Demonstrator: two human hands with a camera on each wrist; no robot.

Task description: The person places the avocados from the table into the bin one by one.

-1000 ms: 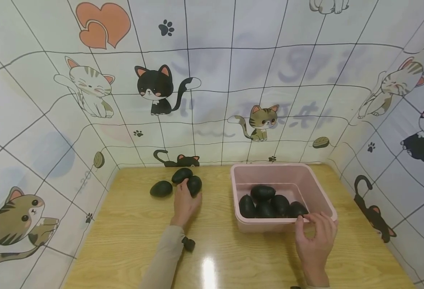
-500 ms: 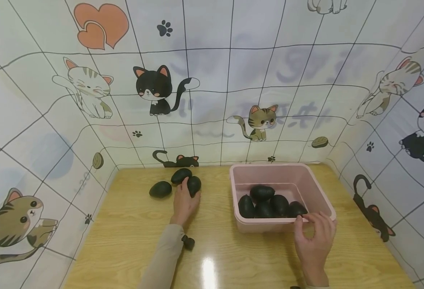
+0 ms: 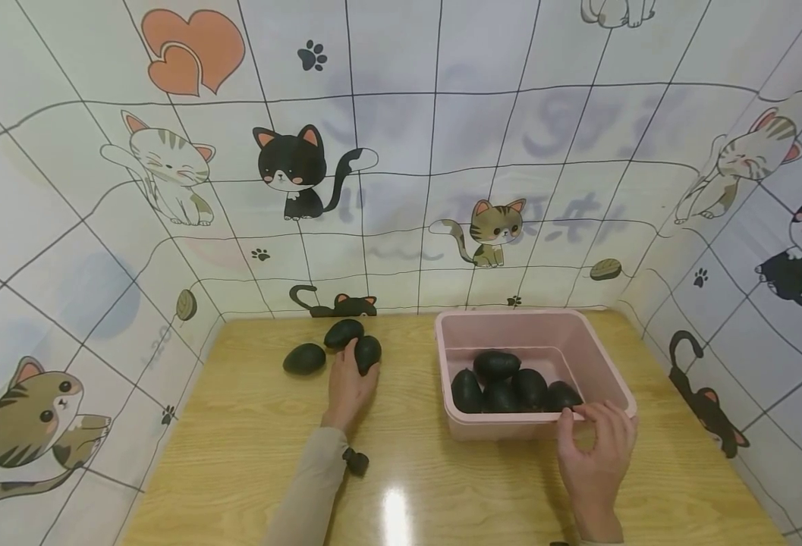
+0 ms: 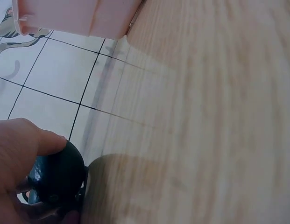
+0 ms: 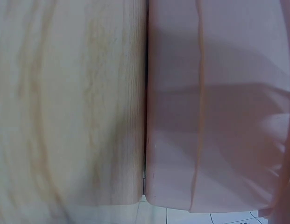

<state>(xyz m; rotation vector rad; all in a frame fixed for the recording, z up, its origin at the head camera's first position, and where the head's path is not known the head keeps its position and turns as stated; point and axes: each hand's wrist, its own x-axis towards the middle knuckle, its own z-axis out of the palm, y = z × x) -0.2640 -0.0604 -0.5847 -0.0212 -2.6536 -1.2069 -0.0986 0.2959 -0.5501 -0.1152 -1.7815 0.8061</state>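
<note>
My left hand (image 3: 350, 390) grips a dark green avocado (image 3: 369, 353) at the back left of the table. In the left wrist view, thumb and fingers curl round that avocado (image 4: 58, 175). Close behind it lies another avocado (image 3: 343, 333), and a third avocado (image 3: 304, 359) rests to the left. My right hand (image 3: 599, 462) pinches the front rim of a pink plastic bin (image 3: 503, 428) near its right corner. Several avocados (image 3: 529, 388) lie inside, mostly along the front wall. The right wrist view shows mainly the outer wall of the bin (image 5: 175, 140).
The wooden table (image 3: 401, 462) carries the bin at its right and the loose avocados at its left. A white wall covering (image 3: 401, 167) with printed cats encloses the back and both sides. The bin's upright walls stand between the two groups of avocados.
</note>
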